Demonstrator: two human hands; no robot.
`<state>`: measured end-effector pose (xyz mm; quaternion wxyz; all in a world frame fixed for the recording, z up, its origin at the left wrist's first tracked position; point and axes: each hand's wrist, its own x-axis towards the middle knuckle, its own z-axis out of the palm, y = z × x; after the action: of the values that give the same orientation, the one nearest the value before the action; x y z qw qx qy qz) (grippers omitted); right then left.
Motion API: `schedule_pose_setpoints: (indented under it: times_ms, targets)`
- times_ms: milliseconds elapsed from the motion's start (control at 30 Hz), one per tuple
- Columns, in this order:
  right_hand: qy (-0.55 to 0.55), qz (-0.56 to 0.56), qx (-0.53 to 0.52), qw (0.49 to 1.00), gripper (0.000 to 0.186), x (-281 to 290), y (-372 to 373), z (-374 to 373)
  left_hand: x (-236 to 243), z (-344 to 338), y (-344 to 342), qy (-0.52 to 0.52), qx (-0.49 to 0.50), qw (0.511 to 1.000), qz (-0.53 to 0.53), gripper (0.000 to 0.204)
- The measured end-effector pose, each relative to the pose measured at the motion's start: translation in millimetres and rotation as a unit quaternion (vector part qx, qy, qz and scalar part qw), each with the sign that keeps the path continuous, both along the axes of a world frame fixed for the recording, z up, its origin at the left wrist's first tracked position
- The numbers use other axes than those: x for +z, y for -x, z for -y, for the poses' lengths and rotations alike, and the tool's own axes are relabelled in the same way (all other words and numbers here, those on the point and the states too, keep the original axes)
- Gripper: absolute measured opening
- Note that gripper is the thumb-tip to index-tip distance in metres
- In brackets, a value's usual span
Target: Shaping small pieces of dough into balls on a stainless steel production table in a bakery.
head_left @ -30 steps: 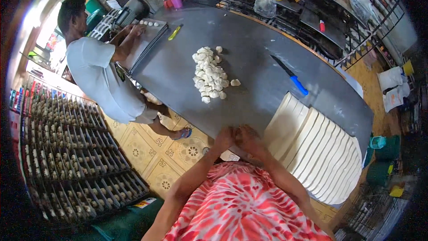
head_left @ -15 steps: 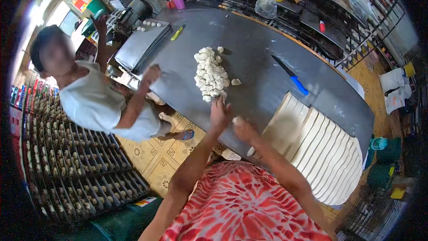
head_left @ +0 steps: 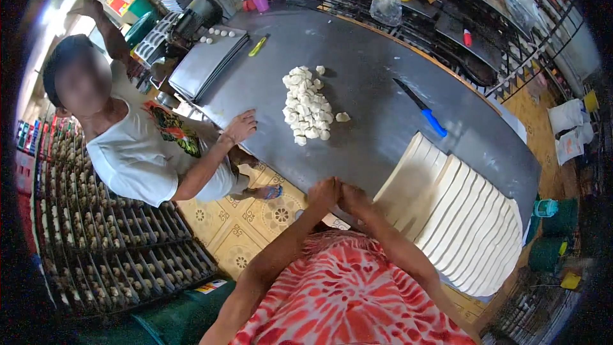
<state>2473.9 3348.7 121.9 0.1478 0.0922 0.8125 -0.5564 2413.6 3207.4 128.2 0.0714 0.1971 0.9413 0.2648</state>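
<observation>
My left hand (head_left: pixel 324 193) and my right hand (head_left: pixel 352 198) meet at the table's near edge, both with fingers closed. Pale dough showed in the right hand half a second ago; now my fingers hide whatever lies between them. Beyond them, a heap of small white dough pieces (head_left: pixel 306 105) sits on the dark grey table (head_left: pixel 255 76). Single pieces lie apart at its right side and top. To the right, a broad sheet of dough (head_left: pixel 476 223) is cut into long parallel strips, with a wider flat part (head_left: pixel 412 179) at its left.
A blue-handled knife (head_left: pixel 434 122) lies right of the heap; a yellow-green cutter (head_left: pixel 257 46) lies at the far left. A co-worker (head_left: pixel 128 153) stands left, one hand (head_left: pixel 241 126) over the table edge. Stacked trays (head_left: pixel 207 64) and a rack of dough balls (head_left: pixel 108 236) are leftward.
My left hand has drawn back from the heap and met the right hand near my body. The co-worker's far arm has risen, and their nearer hand has moved right over the table edge.
</observation>
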Motion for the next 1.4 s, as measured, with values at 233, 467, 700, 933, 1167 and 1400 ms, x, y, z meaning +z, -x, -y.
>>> schedule_pose_setpoints:
  times_ms: [233, 467, 700, 933, 1167, 1400]
  targets:
    - [-0.133, -0.080, 0.228, 0.961, 0.041, 52, 14, -10, 40, -18, 59, 0.024, 0.063, 0.997, 0.038, 0.032]
    - [-0.128, -0.166, -0.022, 0.977, 0.057, 57, 12, 11, -1, 11, 60, -0.124, -0.173, 0.976, -0.038, 0.049]
    - [-0.248, -0.173, 0.106, 0.947, 0.040, 51, -30, -11, 14, 1, -15, 0.062, -0.118, 0.982, 0.138, 0.035]
    - [-0.273, -0.134, 0.176, 0.936, 0.034, 39, -7, -4, 4, -7, 19, -0.010, -0.062, 0.988, -0.143, 0.033]
    - [0.046, -0.155, -0.022, 0.987, 0.038, 60, 9, -3, 30, -9, 73, -0.204, 0.051, 0.977, -0.048, 0.054]
    - [-0.181, -0.171, 0.070, 0.966, 0.036, 31, -24, -4, -30, 10, 8, 0.011, -0.306, 0.948, 0.091, 0.026]
